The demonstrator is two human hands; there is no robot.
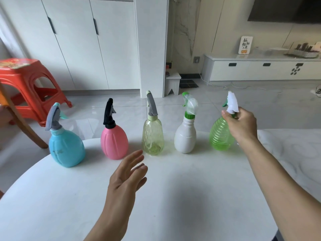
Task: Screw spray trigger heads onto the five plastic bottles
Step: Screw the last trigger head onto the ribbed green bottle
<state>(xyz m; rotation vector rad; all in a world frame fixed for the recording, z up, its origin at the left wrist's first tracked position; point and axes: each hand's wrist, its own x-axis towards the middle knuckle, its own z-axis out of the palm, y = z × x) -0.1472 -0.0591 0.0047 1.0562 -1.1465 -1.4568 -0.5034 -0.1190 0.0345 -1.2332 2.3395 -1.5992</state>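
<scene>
Round white surface (173, 197) in a tiled living room is carrying five bottles in a row, all wearing trigger heads, while the right hand (242, 124) is pinching the green bottle's (219, 136) collar, apparently tightening it, and the left hand (126, 178) is hovering open, empty.

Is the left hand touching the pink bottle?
Apart. The head view shows the left hand open above the table, with bare tabletop between its fingertips and the pink bottle.
</scene>
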